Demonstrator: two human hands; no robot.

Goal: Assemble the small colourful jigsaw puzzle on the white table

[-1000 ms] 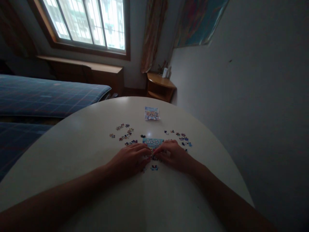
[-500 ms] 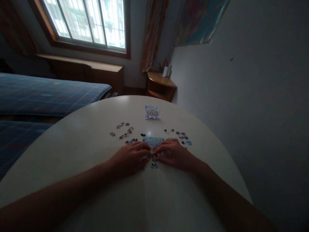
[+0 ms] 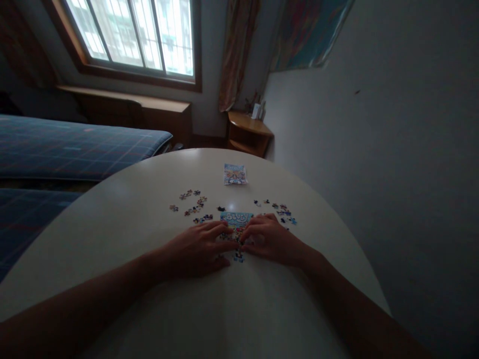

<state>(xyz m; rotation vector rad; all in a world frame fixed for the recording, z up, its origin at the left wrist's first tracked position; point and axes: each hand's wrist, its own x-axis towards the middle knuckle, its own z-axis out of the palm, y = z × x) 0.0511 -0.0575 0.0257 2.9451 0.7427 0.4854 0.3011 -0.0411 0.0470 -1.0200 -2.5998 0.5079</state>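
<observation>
A partly assembled jigsaw puzzle lies between my hands, its top strip showing white lettering on blue. My left hand rests at its left side with fingers apart, the index fingertip touching the lower pieces. On the right side, my right hand is curled, thumb and index finger closed at a small puzzle piece by the lower part of the picture; the fingers mostly hide that piece. Just below the fingertips sits a light-blue puzzle piece. My hands cover much of the puzzle's middle.
Loose puzzle pieces lie at the left, and more pieces at the right. A printed packet lies farther back on the round white table. Beyond are a blue plaid mattress, a corner shelf and a wall.
My left hand has shifted slightly left and its fingers have spread, uncovering more of the puzzle. The right hand stays nearly in place.
</observation>
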